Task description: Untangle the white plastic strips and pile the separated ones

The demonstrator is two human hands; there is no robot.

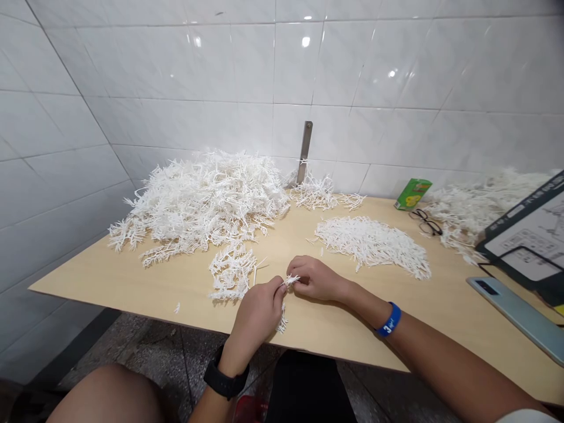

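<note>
My left hand (263, 308) pinches a white branched piece (291, 281) that looks like a plastic sprig, above the table near its front edge. My right hand (318, 278) closes its fingertips on the far end of the same sprig. Below the left hand hangs or lies another white spiky bit (282, 320), partly hidden. Just left of the hands lies a small cluster of white sprigs (233, 271). A flat spread of small, loose white pieces (372, 242) lies beyond the right hand.
A large heap of tangled white sprigs (211, 200) covers the back left. An upright metal strip (305, 153) stands near the tiled wall. Rightward are a green box (413, 194), glasses (425, 222), another white heap (476, 202), a dark-framed board (529, 235) and a phone (515, 314).
</note>
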